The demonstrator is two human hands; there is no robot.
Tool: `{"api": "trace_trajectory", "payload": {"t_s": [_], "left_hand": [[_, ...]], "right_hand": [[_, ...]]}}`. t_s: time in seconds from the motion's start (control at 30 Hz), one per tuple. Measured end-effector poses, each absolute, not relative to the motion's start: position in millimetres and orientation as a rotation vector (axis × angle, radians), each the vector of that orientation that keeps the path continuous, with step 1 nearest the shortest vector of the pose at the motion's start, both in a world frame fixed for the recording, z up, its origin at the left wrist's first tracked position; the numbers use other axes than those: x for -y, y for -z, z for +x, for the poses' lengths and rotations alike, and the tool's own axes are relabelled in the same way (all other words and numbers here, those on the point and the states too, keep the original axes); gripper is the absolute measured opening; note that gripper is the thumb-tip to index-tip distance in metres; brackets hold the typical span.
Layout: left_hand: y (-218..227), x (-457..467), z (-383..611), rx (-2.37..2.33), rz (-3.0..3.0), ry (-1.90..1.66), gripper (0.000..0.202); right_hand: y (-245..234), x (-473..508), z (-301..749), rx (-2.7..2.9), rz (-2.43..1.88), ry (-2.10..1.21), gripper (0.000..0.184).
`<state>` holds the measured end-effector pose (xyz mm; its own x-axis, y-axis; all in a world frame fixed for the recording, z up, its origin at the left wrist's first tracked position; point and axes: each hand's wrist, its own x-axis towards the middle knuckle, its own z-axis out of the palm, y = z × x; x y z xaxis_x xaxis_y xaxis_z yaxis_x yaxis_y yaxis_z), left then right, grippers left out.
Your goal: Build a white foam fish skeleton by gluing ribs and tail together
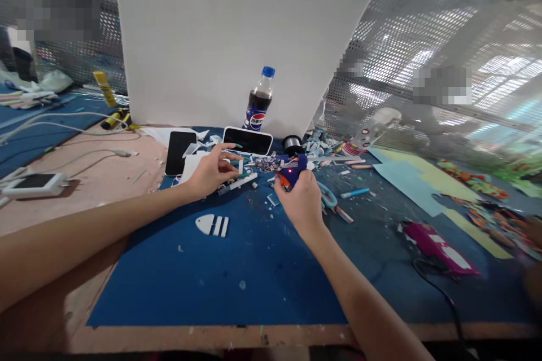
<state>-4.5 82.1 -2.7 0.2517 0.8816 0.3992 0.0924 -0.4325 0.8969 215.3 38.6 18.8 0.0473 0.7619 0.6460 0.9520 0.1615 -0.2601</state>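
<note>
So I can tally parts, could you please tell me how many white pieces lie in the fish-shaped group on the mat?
3: the head piece at left, the middle strip beside it, and the right strip. Nothing covers them.

Blue was seen on the glue gun (299,163), orange on its trigger (284,180), white on the strip (241,167) and fish-head piece (205,224); the Pepsi bottle (259,101) was capped in blue

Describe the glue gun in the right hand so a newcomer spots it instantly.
Find the blue mat below the tall white panel. Near the mat's far side, the right hand grips the glue gun. Its dark blue body, orange trigger and small red light set it apart from the dark spool behind it.
</note>
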Motion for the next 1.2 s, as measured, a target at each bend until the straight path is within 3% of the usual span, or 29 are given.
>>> {"api": "trace_trajectory", "payload": {"t_s": [1.2], "left_hand": [[1.4,-81.8,-4.6,-0.932,1.768,-1.255,0.05]], "right_hand": [[-20.2,-34.4,215.4,1.906,-1.607,0.415,0.01]]}}
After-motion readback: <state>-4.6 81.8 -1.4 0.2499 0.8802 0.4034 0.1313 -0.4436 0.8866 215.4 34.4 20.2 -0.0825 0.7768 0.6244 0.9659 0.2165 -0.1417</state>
